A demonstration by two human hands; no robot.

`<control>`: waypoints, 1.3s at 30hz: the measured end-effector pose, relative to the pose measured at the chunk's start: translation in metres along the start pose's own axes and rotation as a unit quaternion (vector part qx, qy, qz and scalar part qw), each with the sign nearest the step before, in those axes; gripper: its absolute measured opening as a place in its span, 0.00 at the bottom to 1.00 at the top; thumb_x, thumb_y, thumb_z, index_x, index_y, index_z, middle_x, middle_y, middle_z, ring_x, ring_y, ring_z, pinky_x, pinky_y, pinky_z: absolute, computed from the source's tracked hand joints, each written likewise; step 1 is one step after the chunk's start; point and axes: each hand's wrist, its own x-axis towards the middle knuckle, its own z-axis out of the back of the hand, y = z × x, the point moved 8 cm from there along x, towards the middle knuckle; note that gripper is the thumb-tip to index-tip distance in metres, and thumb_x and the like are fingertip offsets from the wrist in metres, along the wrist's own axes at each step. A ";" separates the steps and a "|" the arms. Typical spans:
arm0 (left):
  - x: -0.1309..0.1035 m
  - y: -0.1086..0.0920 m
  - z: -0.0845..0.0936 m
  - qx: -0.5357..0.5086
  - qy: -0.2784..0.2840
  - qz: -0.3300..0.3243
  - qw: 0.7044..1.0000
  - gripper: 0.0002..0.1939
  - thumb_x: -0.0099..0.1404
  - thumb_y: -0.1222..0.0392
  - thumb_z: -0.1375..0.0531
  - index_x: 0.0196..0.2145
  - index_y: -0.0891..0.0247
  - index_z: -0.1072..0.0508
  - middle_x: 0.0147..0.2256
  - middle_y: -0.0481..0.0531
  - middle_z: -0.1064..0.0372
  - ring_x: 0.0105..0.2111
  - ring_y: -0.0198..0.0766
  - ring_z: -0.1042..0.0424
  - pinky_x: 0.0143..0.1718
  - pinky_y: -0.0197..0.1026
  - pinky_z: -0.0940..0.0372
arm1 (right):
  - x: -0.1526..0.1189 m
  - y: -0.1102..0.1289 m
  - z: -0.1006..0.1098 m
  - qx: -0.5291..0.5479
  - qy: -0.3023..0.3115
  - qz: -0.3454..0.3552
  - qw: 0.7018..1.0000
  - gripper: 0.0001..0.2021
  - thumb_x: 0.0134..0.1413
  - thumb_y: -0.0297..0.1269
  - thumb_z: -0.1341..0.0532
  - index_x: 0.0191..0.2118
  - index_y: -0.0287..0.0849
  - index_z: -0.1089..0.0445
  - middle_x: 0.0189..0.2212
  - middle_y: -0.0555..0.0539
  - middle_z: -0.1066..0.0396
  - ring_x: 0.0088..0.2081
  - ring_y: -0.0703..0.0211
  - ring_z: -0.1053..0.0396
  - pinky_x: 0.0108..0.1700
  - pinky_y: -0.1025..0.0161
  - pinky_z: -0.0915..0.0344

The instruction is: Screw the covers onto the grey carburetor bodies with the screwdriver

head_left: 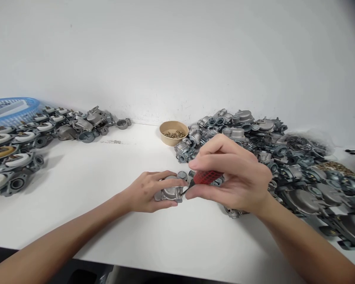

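Observation:
Near the middle of the white table, my left hand (149,192) is wrapped round a grey metal carburetor (172,192), its fingers over the top and along the near side. My right hand (233,173) grips a screwdriver by its red, dark-patterned handle (206,177). The screwdriver's dark shaft slants down to the left, and its tip is at the near right corner of the carburetor. Whether a screw sits under the tip is too small to tell.
Many metal carburetors (239,132) are heaped along the right. A tan bowl (166,139) of small brass-coloured screws stands behind my hands. At the left are rows of parts with white rings (25,137) and a blue basket (32,105). The table's front edge (130,267) is near.

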 end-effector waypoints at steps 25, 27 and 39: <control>0.000 -0.001 0.001 0.007 -0.004 -0.011 1.000 0.23 0.72 0.48 0.38 0.61 0.53 0.34 0.52 0.55 0.26 0.39 0.40 0.22 0.36 0.38 0.30 | 0.001 -0.003 0.002 0.056 0.037 -0.041 0.997 0.19 0.61 0.23 0.36 0.57 0.39 0.27 0.42 0.42 0.26 0.37 0.59 0.26 0.37 0.60 0.21; 0.000 0.000 0.000 0.004 0.008 -0.005 1.000 0.23 0.72 0.48 0.38 0.61 0.54 0.34 0.52 0.55 0.26 0.42 0.42 0.22 0.38 0.39 0.29 | 0.000 -0.004 -0.001 0.086 0.060 -0.053 0.993 0.21 0.61 0.20 0.40 0.59 0.34 0.30 0.44 0.39 0.24 0.38 0.57 0.25 0.40 0.56 0.21; -0.001 0.001 -0.001 0.008 0.004 -0.008 1.000 0.23 0.72 0.47 0.38 0.61 0.55 0.32 0.53 0.57 0.26 0.41 0.42 0.22 0.40 0.39 0.28 | 0.001 -0.002 -0.001 0.091 0.063 -0.051 0.992 0.21 0.62 0.20 0.40 0.59 0.38 0.29 0.46 0.41 0.23 0.42 0.55 0.24 0.40 0.55 0.21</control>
